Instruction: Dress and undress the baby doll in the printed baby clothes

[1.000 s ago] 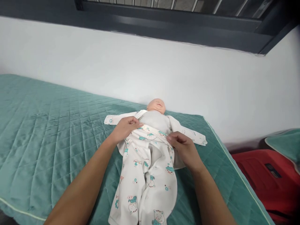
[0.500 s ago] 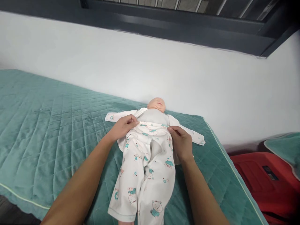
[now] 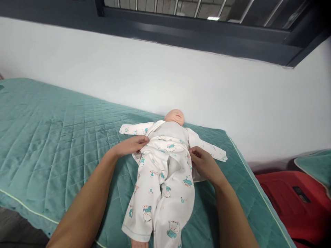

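A baby doll (image 3: 176, 117) lies on its back, head towards the wall and sleeved arms spread out. It wears printed white baby trousers (image 3: 165, 179) with bears and small teal figures. A white printed jacket (image 3: 207, 147) lies open around its pale grey torso. My left hand (image 3: 133, 144) is closed at the waist on the left, thumb and fingers pinching the trousers' side. At the opposite side of the waist, my right hand (image 3: 203, 161) has curled fingers gripping the trousers' edge. Both fingertips are partly hidden by cloth. One foot shows below the left trouser leg.
A green quilted cover (image 3: 64, 137) with pale piping lies under the doll. Behind it rises a white wall (image 3: 116, 75) below a dark window frame (image 3: 181, 31) with bars. A red plastic chair (image 3: 292, 203) stands beyond the right edge.
Both hands have shifted slightly down along the sides of the waist, and the wrists have moved outward. The waistband lies flatter on the torso. The camera view has tilted slightly.
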`<action>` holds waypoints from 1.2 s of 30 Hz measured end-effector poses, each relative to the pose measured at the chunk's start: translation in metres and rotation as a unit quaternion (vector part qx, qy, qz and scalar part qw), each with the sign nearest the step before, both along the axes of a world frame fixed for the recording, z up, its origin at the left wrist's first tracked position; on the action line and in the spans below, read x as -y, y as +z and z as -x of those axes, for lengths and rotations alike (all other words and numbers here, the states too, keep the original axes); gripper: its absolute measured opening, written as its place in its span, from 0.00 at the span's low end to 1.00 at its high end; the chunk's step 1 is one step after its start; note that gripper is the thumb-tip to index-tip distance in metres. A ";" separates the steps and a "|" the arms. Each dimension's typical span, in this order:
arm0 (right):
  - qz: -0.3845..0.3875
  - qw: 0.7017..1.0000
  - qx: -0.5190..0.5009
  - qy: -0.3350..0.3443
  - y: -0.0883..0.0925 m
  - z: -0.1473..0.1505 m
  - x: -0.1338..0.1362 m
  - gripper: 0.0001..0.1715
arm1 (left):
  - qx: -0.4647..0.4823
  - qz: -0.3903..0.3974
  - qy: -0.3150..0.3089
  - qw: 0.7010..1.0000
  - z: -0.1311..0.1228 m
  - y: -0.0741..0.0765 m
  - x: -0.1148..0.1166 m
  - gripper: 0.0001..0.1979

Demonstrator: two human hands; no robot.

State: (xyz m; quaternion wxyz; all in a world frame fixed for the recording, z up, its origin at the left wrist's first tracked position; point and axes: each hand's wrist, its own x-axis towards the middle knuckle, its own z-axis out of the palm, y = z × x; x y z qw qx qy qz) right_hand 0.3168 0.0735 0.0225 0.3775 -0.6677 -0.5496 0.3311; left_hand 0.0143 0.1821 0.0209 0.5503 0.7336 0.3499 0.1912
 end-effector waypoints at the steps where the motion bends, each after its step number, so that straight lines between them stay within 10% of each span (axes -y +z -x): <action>1: 0.013 1.000 -0.012 0.011 0.002 -0.001 0.002 0.17 | 0.008 0.021 -0.012 1.000 0.001 0.001 0.000 0.13; 14: 0.079 0.986 -0.111 0.096 0.007 -0.004 0.009 0.14 | 0.029 0.083 0.033 0.996 -0.005 -0.007 0.000 0.08; 28: 0.015 0.983 0.143 -0.113 -0.016 -0.001 -0.011 0.06 | -0.033 -0.060 0.218 0.974 -0.023 -0.014 -0.002 0.07; 36: 0.020 0.993 0.117 -0.015 -0.011 0.002 -0.007 0.07 | -0.037 0.014 0.081 0.996 -0.016 0.001 0.006 0.03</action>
